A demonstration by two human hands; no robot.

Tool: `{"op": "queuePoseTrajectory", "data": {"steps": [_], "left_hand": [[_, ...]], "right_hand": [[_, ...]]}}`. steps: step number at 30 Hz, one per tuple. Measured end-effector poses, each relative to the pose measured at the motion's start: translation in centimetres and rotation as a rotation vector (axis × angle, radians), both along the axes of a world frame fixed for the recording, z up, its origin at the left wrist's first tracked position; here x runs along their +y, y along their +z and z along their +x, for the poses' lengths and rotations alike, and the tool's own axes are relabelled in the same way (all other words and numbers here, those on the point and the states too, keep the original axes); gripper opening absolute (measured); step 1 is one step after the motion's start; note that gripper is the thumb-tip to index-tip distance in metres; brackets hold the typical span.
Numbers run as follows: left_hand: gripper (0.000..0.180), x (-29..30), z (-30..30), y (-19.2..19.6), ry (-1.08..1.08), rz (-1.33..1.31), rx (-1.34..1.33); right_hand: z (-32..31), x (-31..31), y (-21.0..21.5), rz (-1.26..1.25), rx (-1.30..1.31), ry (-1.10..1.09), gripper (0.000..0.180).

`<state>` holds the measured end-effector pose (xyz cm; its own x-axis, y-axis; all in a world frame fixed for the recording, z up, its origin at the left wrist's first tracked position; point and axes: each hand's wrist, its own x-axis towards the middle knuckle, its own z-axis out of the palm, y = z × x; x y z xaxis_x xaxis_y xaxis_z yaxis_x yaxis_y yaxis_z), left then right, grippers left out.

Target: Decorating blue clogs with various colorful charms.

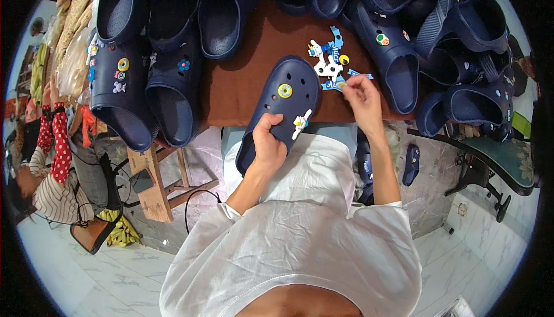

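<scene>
My left hand is wrapped round the heel part of a navy foam clog, its thumb on top. That clog is tilted, toe away from me, and carries a yellow ring-shaped charm and a white figure charm among bare holes. My right hand is closed in a pinch at the near edge of a loose pile of shoe charms. A small pale yellow and blue charm shows at its fingertips. Blue ribbon shapes, white figures and a yellow round piece make up the pile.
On the brown-covered table several navy clogs crowd both sides and the far edge, such as a charm-covered clog at left and another clog at right. A wooden stool and a co-worker in striped clothing are at left; a chair is at right.
</scene>
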<state>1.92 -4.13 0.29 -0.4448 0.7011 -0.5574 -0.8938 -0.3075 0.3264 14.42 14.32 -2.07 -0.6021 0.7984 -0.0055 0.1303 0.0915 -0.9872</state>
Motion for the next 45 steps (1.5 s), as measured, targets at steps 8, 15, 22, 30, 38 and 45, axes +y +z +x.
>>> {"op": "queuePoseTrajectory", "data": {"steps": [8, 15, 22, 30, 38, 45], "left_hand": [[0.026, 0.0, 1.8, 0.4, -0.068, -0.015, 0.03], [0.018, -0.5, 3.2, -0.6, -0.106, -0.068, 0.089], [0.025, -1.4, 4.0, -2.8, -0.15, -0.085, 0.214], [0.026, -1.4, 3.2, -3.6, -0.185, -0.037, 0.269], [0.016, -0.4, 2.6, -0.3, -0.084, -0.051, 0.13], [0.028, -0.4, 2.3, -1.5, -0.106, 0.024, 0.186]], "right_hand": [[-0.5, -2.6, 1.0, -0.266, 0.016, 0.262, 0.01], [-0.1, -2.7, 1.4, -0.322, 0.03, 0.273, 0.009], [-0.2, -2.4, 1.4, -0.27, -0.008, 0.258, 0.009], [-0.7, -2.3, 1.7, -0.252, -0.005, 0.246, 0.012], [-1.0, -3.0, 1.0, -0.218, -0.055, 0.198, 0.028], [-1.1, -3.7, 0.0, -0.134, -0.074, 0.159, 0.049]]}}
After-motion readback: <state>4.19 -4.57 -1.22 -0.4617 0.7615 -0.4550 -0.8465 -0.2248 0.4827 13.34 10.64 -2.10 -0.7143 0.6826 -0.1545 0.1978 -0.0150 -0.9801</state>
